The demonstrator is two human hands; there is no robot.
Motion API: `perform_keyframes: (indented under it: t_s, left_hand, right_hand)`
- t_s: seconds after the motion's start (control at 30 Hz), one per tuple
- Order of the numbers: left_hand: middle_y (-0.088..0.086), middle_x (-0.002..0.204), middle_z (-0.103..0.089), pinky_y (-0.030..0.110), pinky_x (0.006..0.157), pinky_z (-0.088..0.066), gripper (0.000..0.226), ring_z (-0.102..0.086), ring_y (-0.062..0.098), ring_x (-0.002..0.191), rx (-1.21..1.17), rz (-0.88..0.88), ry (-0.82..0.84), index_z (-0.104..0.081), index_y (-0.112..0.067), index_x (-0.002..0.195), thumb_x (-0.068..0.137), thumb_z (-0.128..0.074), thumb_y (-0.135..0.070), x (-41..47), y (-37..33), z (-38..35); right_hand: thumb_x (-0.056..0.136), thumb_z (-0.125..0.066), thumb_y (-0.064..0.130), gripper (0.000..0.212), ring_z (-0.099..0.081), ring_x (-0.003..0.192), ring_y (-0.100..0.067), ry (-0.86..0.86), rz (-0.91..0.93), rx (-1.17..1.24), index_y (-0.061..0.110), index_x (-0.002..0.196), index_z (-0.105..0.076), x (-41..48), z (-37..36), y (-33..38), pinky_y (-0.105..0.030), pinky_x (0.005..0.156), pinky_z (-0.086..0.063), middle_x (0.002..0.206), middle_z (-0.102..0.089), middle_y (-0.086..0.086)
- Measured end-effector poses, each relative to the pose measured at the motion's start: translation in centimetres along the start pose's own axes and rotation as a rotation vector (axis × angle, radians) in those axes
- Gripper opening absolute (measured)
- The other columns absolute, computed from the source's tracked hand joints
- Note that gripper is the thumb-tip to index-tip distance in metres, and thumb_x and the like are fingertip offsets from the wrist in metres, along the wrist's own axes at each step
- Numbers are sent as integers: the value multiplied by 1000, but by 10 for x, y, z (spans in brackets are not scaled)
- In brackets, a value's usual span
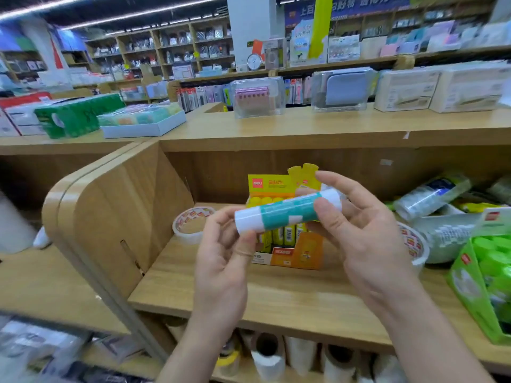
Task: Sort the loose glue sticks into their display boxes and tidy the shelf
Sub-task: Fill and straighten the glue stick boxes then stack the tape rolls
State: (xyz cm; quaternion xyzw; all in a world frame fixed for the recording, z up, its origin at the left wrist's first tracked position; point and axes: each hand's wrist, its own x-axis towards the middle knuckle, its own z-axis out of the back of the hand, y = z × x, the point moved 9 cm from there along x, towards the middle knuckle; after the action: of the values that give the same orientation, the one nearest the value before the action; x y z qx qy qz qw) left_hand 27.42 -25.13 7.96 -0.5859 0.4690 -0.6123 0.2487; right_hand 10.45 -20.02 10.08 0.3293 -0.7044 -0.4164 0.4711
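Note:
A white glue stick with a teal label [282, 212] lies nearly level in front of me, held at both ends. My left hand [224, 261] pinches its lower left end. My right hand [362, 233] grips its right end with thumb and fingers. Behind the stick, a yellow and orange display box [298, 252] stands on the wooden shelf [276, 297], with several yellow glue sticks upright inside. A green display box [481, 288] of green-capped sticks sits at the right edge.
Two tape rolls [190, 221] [414, 244] lie on the shelf on either side of the yellow box. Clear plastic packs [434, 197] pile up at the back right. A curved wooden divider [110, 217] walls the left. More rolls stand on the shelf below.

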Motion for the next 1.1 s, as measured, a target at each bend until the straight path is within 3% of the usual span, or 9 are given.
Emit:
perform_keyframes:
  t_s: [0.13, 0.23, 0.33, 0.5, 0.7, 0.77, 0.83, 0.97, 1.1]
  left_hand:
    - [-13, 99, -72, 22, 76, -54, 24, -67, 7, 93, 199, 27, 202, -62, -25, 107, 84, -69, -27, -3, 10, -32]
    - [-21, 94, -70, 17, 72, -52, 21, -66, 2, 86, 381, -100, 293, -67, -33, 99, 80, -75, -32, -7, 8, -63]
    - [-17, 94, -70, 25, 69, -53, 31, -64, 1, 84, 549, -238, 450, -68, -31, 104, 78, -66, -48, -17, 10, -108]
    - [-16, 105, -67, 18, 79, -46, 36, -59, 1, 93, 571, -371, 622, -65, -31, 110, 79, -60, -49, -27, 6, -175]
    - [-1, 127, -59, 34, 99, -43, 49, -53, 20, 117, 880, -598, 666, -57, -20, 125, 82, -54, -43, -27, 14, -236]
    - [-2, 141, -49, 42, 102, -43, 63, -45, 21, 128, 1052, -525, 718, -45, -26, 137, 82, -44, -57, -24, 36, -249]
    - [-4, 148, -41, 43, 104, -39, 67, -42, 20, 133, 1165, -459, 733, -31, -34, 142, 83, -49, -60, -21, 55, -252]
    - [-6, 129, -60, 40, 84, -50, 62, -61, 19, 113, 1263, -458, 647, -36, -35, 133, 79, -65, -48, -15, 59, -253]
    - [-4, 129, -59, 42, 88, -49, 60, -58, 22, 116, 1344, -367, 604, -36, -35, 135, 83, -61, -48, -13, 59, -252]
  right_hand:
    - [67, -70, 32, 48, -71, 89, -25, -211, 21, 96, 16, 110, -59, -12, 44, 5, -28, 72, -57, 94, -74, -12]
    - [63, -78, 44, 53, -70, 92, -30, -310, 71, 64, 22, 107, -58, -26, 74, 16, -30, 73, -57, 99, -74, -12]
    - [68, -78, 39, 47, -70, 94, -30, -305, 80, 25, 21, 107, -58, -38, 91, 26, -34, 79, -57, 101, -73, -10]
    - [79, -67, 30, 31, -70, 84, -14, -303, 124, -300, 15, 105, -60, -56, 116, 61, -19, 72, -52, 88, -73, -3]
    - [82, -60, 58, 29, -55, 68, -19, -422, 237, -735, 40, 105, -56, -79, 184, 120, -36, 67, -49, 78, -57, -1]
    - [82, -60, 57, 29, -53, 72, -8, -384, 191, -879, 42, 107, -57, -80, 204, 123, -17, 65, -44, 84, -58, 11]
    - [81, -61, 59, 34, -54, 89, -1, -344, 126, -1015, 46, 111, -57, -80, 222, 116, -7, 72, -38, 95, -59, 13]
    - [80, -58, 52, 47, -47, 97, 0, -183, -2, -1141, 50, 126, -49, -74, 247, 88, -2, 84, -32, 107, -47, 8]
    - [86, -59, 20, 49, -44, 103, 5, -1, -42, -1062, 46, 125, -44, -75, 254, 73, -1, 81, -30, 107, -37, 23]
